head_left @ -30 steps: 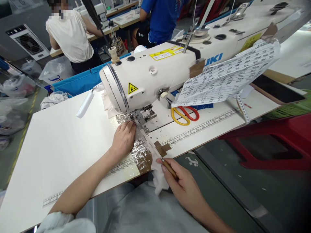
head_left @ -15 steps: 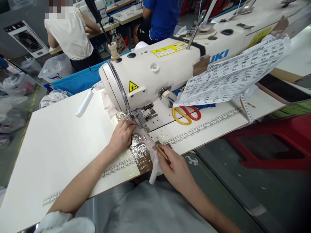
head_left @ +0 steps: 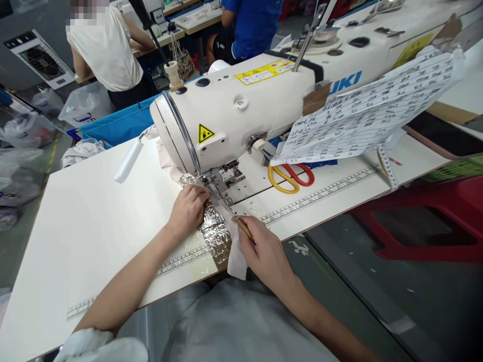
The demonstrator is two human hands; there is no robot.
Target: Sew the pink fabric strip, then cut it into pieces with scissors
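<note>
A strip of pale pink fabric (head_left: 237,259) runs from beneath the presser foot of the white sewing machine (head_left: 222,110) towards me, its loose end hanging over the table edge. My left hand (head_left: 187,208) is closed, its bent fingers pressing the fabric just beside the foot. In my right hand (head_left: 266,251) is a slim metal tool with a wooden handle (head_left: 244,229); its exact kind is unclear. The metal part lies along the strip and its tip reaches close to the needle area. Shiny clear tape (head_left: 217,226) covers the table under the fabric.
Scissors with yellow and red handles (head_left: 287,177) lie right of the needle plate, below a handwritten sheet (head_left: 370,110). A white-handled tool (head_left: 129,160) is at the left. Ruler tape (head_left: 320,196) runs along the front. Two people sit beyond the machine.
My right hand and its tool have shifted slightly forward and left. The loose end of the fabric now hangs flatter and wider. My left hand stays by the presser foot.
</note>
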